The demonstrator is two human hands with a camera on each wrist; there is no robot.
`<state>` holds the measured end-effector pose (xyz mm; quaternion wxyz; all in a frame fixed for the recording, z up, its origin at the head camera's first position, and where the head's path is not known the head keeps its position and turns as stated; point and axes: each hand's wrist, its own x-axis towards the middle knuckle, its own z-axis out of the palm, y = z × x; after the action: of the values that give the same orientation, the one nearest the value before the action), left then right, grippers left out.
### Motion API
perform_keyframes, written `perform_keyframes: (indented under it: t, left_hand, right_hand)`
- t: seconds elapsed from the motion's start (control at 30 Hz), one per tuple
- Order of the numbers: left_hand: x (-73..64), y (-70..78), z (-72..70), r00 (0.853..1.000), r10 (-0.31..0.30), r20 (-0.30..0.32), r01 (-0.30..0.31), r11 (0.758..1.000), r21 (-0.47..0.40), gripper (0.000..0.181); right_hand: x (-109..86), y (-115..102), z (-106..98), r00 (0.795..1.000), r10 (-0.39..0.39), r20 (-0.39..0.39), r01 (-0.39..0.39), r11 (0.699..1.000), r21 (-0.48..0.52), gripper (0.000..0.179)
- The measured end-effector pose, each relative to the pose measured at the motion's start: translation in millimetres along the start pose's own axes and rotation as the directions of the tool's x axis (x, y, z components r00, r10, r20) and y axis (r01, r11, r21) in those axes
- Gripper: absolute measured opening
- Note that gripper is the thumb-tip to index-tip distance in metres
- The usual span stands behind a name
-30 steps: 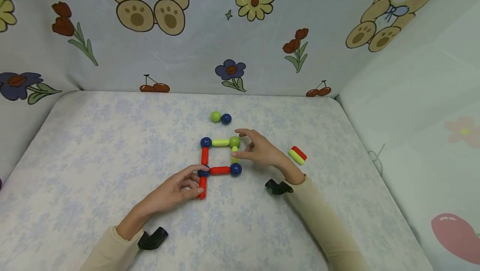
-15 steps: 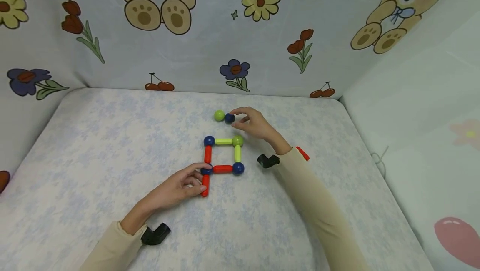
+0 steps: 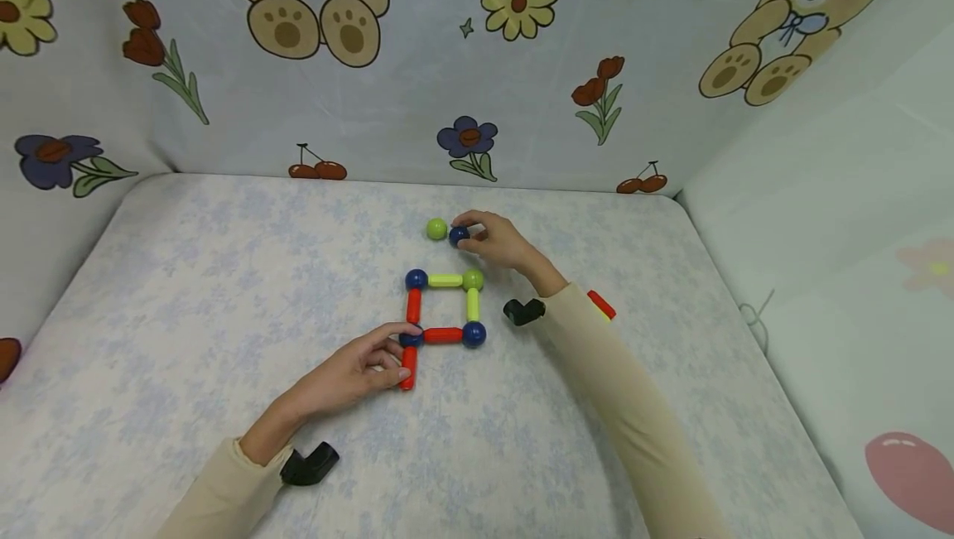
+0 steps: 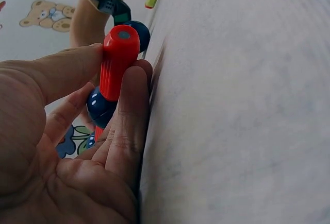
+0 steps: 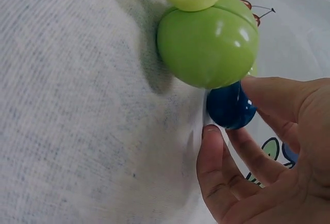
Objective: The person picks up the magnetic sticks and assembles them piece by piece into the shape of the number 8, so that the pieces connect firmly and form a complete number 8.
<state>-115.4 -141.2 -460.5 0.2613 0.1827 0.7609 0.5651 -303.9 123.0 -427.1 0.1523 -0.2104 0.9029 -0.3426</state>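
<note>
A square of rods and balls lies on the table: red rods (image 3: 443, 336) at left and front, light green rods (image 3: 445, 281) at back and right, blue balls (image 3: 474, 334) at three corners, a green ball (image 3: 473, 280) at the fourth. My left hand (image 3: 346, 373) grips the red rod (image 4: 117, 64) that sticks out toward me from the near left corner, its index finger on the blue corner ball (image 4: 100, 106). Behind the square, my right hand (image 3: 501, 239) pinches a loose blue ball (image 5: 232, 105) between thumb and fingers. A loose green ball (image 3: 436, 229) sits just left of it.
A spare red rod (image 3: 601, 305) lies right of the square, with its light green neighbour mostly hidden by the right sleeve (image 3: 619, 390). A black wrist device (image 3: 309, 464) sits at each cuff. A printed cloth wall (image 3: 387, 108) rises behind the table.
My right hand has left the square's green corner, reached back to the loose blue ball and pinched it, shifting it slightly away from the green ball. The left hand keeps its hold.
</note>
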Motion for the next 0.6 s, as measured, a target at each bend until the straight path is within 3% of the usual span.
perform_keyframes:
  t: [0.4, 0.6]
  left_hand:
    - [-0.3, 1.0, 1.0, 1.000, 0.001, -0.004, -0.001, 1.000, 0.005, 0.052]
    - [-0.3, 0.9, 1.2, 1.000, -0.002, -0.013, 0.002, 1.000, 0.012, 0.053]
  right_hand:
    - [-15.7, 9, -3, 1.000, -0.002, -0.030, 0.002, 1.000, -0.021, 0.037]
    - [-30.7, 13, -7, 0.995, -0.091, -0.042, 0.090, 0.996, -0.019, 0.038]
